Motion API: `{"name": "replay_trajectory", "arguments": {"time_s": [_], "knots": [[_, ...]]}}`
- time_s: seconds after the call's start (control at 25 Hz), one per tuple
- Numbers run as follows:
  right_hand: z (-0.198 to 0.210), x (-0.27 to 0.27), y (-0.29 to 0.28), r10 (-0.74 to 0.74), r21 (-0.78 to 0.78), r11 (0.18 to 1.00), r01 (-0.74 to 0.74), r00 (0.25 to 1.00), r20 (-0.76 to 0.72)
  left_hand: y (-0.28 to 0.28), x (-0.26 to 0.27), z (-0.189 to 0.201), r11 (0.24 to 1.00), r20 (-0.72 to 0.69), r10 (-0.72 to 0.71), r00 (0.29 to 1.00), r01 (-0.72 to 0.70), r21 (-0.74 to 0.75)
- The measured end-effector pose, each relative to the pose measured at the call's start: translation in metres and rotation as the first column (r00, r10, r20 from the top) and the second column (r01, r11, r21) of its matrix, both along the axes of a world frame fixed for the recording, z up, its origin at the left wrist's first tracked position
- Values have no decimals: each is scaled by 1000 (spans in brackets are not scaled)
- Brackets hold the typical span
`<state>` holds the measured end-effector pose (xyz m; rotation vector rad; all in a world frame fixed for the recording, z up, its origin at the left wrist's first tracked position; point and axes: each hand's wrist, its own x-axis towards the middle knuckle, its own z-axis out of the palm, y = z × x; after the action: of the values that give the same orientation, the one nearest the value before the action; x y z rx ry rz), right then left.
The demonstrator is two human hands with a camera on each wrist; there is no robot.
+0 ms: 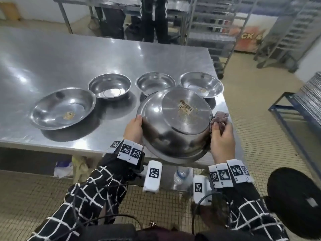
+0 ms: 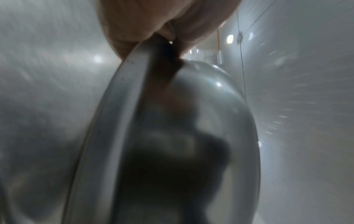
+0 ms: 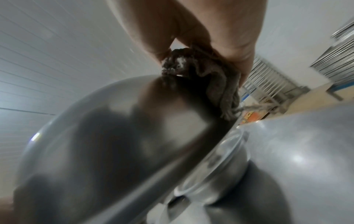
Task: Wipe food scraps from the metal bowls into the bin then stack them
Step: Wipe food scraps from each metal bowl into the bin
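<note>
Upturned bowl (image 1: 175, 124) apparently between both hands' grip.

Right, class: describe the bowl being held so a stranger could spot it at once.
Find the steel table, then its near right corner. There both hands lift a big bowl. Unlike the four bowls sitting upright, it is turned bottom up, showing a torn barcode sticker.

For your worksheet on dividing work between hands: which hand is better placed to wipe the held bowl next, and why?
The right hand: it already grips the cloth at the bowl's rim, while the left hand grips the opposite rim, steadying it.
</note>
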<state>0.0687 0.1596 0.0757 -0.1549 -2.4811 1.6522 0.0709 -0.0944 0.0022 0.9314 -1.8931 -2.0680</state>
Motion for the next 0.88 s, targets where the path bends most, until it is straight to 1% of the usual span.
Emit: {"name": "replay_trajectory", "arguments": {"time_s": [0.08,0.16,0.24,0.32,0.4,0.56,0.64,0.72,0.8,0.88], "knots": [[6,0,37,-112,-32,993,112,994,3,30,-35,-16,993,11,-114,993,114,5],[8,2,71,-178,-38,983,178,984,9,62,-65,-32,978,17,-207,978,207,6],[7,2,113,-240,-6,971,240,971,4,106,-88,-39,953,30,-304,952,303,24],[3,-2,158,-274,37,961,275,961,-27,152,-112,-51,928,28,-371,928,371,21],[-3,-9,204,-303,75,949,306,951,-57,204,-119,-39,908,43,-418,907,418,1],[-13,-27,288,-350,132,928,349,936,-19,300,-123,-7,899,18,-439,898,439,13],[-15,-39,326,-371,182,912,367,928,-13,340,-132,-5,899,23,-439,898,438,16],[-14,-51,361,-377,212,902,375,926,-36,371,-151,-20,892,26,-452,891,452,23],[-10,-64,384,-347,199,915,350,936,-54,392,-157,-18,892,54,-452,890,451,28],[-5,-80,404,-306,211,928,307,951,-40,408,-162,-15,892,56,-452,890,452,8]]}}
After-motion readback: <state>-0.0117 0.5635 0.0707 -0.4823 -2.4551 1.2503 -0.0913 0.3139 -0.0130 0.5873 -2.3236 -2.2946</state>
